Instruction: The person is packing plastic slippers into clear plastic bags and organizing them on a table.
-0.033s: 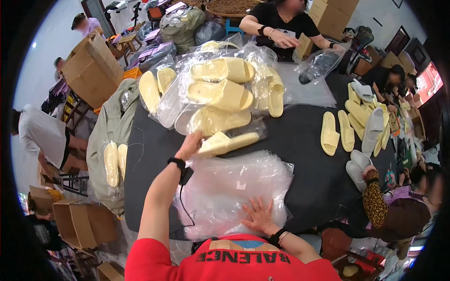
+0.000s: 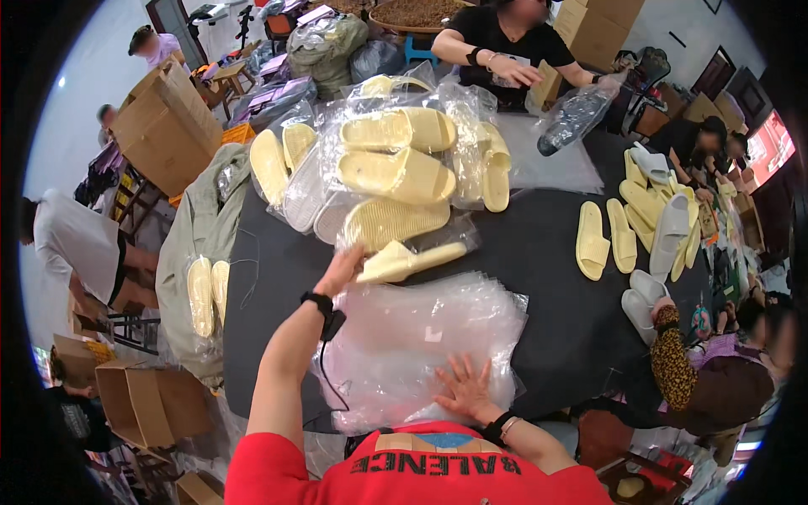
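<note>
Meanwhile, a packer's left hand [image 2: 341, 271] is grasping a pale yellow slipper [image 2: 410, 260] above the black table [image 2: 539, 252], while the right hand [image 2: 465, 389] is lying open and flat, pinning down the stack of clear bags [image 2: 421, 337]; bagging the slipper looks next, calling for one bag opened.

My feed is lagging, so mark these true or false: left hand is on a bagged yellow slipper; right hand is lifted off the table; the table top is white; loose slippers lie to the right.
1. The left hand is on a bagged yellow slipper. True.
2. The right hand is lifted. False: it lies flat on the stack of clear bags.
3. The table is white. False: it is black.
4. Loose yellow slippers lie to the right. True.
</note>
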### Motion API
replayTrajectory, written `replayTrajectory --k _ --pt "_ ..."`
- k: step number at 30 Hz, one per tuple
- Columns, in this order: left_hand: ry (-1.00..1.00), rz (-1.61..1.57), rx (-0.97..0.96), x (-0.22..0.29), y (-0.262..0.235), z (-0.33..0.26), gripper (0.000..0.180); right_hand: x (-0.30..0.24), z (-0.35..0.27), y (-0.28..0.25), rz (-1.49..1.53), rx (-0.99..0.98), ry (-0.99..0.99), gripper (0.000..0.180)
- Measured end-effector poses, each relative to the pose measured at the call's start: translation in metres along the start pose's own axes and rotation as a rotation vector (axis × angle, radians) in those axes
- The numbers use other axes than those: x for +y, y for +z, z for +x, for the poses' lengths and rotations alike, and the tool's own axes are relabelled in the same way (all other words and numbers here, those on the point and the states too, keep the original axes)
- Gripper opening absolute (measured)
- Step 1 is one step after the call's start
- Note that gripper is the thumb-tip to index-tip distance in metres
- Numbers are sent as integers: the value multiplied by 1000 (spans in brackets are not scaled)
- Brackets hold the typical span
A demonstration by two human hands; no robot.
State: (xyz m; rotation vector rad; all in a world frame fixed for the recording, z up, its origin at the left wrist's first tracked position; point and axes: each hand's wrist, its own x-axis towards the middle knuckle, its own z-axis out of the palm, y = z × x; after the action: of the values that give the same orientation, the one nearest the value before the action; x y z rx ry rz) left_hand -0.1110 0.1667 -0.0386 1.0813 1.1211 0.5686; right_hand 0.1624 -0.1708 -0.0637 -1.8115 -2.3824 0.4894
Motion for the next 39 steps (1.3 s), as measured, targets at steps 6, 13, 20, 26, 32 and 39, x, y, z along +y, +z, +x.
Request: replayTrajectory --k 6,13,20,26,32,39 --pt "225 -27 32 10 33 -56 38 -2 -2 -7 -27 83 -12 67" --pt "423 103 123 90 72 -134 37 1 14 -41 296 -22 95 66" --pt "655 821 -301 93 140 -269 38 -11 29 -99 2546 -83 100 69" --pt "338 517 -154 62 145 -240 23 50 -6 -72 2114 341 570 64" --pt "454 478 333 13 103 -151 54 29 -45 -131 1331 151 453 73" --pt "505 623 345 1 108 -98 46 0 -38 -135 1090 103 495 48"
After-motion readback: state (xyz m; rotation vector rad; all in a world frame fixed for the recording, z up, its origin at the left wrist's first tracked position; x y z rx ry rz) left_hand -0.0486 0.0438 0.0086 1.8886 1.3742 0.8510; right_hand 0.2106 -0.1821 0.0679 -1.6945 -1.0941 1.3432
